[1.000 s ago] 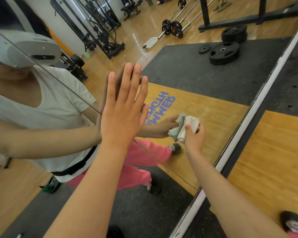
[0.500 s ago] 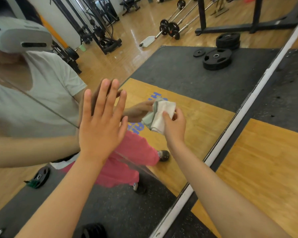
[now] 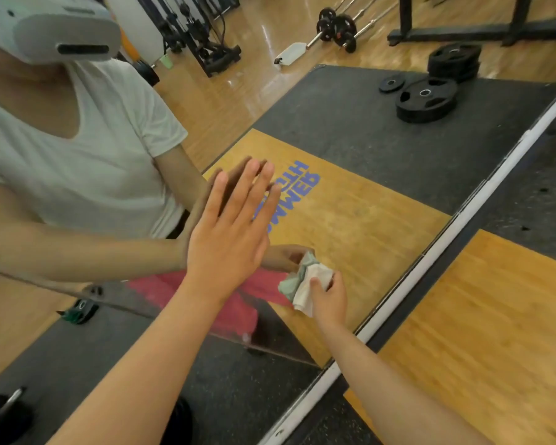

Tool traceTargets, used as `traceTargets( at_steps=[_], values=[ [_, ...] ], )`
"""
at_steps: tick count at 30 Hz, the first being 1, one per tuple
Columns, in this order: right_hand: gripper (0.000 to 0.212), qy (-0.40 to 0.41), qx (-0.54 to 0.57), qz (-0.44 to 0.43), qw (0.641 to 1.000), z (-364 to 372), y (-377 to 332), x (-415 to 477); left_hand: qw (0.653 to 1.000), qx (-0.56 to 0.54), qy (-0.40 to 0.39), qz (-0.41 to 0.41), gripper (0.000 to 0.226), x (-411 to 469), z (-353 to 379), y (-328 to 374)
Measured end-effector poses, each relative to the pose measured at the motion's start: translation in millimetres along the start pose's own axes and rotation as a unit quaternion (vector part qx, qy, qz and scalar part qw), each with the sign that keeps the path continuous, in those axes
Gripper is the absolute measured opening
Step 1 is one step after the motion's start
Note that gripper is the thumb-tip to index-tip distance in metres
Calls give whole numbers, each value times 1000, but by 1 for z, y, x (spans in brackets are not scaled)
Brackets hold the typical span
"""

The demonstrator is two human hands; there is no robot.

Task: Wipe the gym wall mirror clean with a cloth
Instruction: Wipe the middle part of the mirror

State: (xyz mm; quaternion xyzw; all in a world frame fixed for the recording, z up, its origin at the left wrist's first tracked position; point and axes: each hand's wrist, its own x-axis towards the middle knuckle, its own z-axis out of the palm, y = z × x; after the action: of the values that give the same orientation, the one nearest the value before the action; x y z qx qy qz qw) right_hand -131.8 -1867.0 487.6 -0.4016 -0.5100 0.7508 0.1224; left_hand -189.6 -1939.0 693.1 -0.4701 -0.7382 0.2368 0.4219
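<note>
GRIP: my right hand [image 3: 329,297] fingers bunch cloth [image 3: 304,282]; soft, light | BRACE: left hand [image 3: 228,232] at 10 o'clock, fingers straight on mirror [image 3: 350,149]; fragile

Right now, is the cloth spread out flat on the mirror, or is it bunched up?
Bunched up. The cloth is a crumpled wad with creases, pinched by the right hand against the mirror.

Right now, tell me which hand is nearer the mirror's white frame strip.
Right. The right hand, gripping the cloth, is close beside the white frame strip; the left hand presses flat on the mirror, farther from it.
</note>
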Motion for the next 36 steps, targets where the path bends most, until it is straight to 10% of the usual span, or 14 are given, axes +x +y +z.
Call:
traceTargets(
  at_steps=[36],
  values=[
    [13, -36, -203, -179, 962, -28, -16, 28, 995, 93, 16, 17, 58, -5, 22, 7]
  ],
)
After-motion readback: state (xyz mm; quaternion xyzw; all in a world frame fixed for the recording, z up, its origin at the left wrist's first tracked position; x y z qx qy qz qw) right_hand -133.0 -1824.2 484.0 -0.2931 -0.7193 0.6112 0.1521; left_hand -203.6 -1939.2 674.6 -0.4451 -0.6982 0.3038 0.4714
